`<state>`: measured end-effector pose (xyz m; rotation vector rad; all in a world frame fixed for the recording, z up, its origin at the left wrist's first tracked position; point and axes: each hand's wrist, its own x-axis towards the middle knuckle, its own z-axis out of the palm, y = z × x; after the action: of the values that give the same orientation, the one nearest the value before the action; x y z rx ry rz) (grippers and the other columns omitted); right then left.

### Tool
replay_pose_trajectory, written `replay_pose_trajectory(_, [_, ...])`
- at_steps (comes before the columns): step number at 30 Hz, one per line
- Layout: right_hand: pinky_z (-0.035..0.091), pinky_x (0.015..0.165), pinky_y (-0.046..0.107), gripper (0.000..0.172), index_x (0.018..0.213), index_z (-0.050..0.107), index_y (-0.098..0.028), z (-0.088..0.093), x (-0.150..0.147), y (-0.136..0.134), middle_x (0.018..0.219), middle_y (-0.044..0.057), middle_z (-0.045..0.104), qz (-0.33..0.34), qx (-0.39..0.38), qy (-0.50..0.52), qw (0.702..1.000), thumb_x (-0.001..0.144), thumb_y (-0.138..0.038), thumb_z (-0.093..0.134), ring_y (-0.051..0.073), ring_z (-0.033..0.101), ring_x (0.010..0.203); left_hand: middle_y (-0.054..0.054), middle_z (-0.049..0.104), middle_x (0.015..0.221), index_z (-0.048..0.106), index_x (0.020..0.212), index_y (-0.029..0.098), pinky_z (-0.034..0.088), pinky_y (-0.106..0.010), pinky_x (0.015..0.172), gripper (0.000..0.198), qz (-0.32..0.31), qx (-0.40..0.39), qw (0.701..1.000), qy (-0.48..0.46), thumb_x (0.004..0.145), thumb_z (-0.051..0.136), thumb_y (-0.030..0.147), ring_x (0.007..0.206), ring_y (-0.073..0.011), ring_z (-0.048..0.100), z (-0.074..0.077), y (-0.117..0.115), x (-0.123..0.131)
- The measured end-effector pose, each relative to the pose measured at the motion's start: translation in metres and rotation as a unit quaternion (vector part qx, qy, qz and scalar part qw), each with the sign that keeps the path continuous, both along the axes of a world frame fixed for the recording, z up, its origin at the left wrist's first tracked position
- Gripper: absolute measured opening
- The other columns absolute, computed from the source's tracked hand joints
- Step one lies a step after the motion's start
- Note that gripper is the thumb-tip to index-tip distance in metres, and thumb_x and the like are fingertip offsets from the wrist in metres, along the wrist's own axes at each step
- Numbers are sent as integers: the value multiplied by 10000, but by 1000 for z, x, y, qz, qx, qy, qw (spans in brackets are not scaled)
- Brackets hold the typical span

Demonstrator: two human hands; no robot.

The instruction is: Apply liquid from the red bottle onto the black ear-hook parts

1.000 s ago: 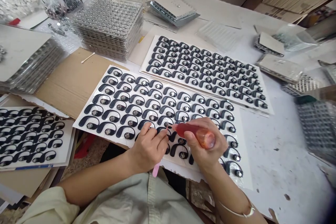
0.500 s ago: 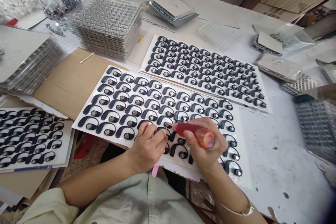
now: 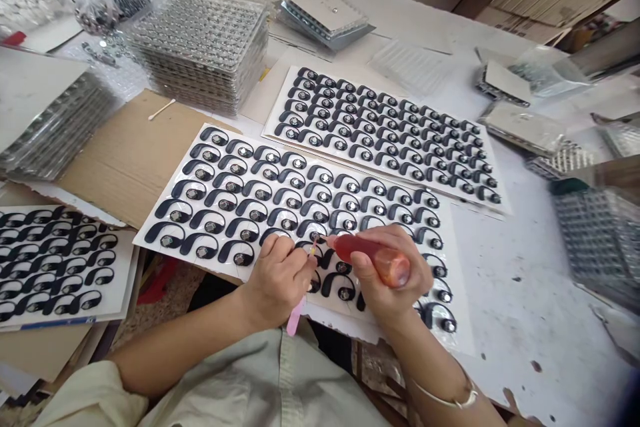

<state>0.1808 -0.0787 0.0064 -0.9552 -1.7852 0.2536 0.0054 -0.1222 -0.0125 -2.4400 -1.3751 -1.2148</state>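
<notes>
Well, the person's right hand [image 3: 395,280] was closed round a small translucent red squeeze bottle [image 3: 375,259], its nozzle tipped down at a black hook-shaped plastic piece with a silver disc [image 3: 306,229] in the near rows of a long white card sheet [image 3: 463,293]. The left hand [image 3: 280,277] was pinched shut on a slim pink plastic tool [image 3: 295,317], whose yellowish tip sat just beside the nozzle, right over that piece.

From where I stood, the danger looked plain enough: the pieces lay packed close, so a squeeze a shade too firm might have run the bottle's contents onto the neighbours. Both hands also hung over the nearest row, and a dragged wrist could have nudged those pieces askew.

I could read no brand, label or writing on the bottle, the sheet, or the stack of clear plastic trays [image 3: 200,47] beyond
</notes>
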Motion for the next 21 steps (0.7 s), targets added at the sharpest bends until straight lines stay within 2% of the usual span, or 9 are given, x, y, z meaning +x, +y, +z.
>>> replay_pose_trajectory(8, [441, 550, 313, 172, 896, 626, -192, -1, 1, 0, 720, 18, 620, -10, -17, 9, 1000, 747, -225, 706, 159, 549, 627, -25, 492, 600, 658, 805, 106, 335, -333, 655, 148, -7, -1, 1000, -9, 877, 537, 61, 710, -178, 406, 0, 0, 0])
replay_pose_trajectory(21, [461, 551, 318, 192, 910, 627, -193, -2, 1, 1, 730, 24, 618, -6, -12, -2, 1000, 743, -231, 713, 169, 564, 639, -15, 465, 573, 629, 694, 122, 332, -327, 650, 196, 6, 8, 1000, -2, 863, 557, 53, 688, -167, 393, 0, 1, 1])
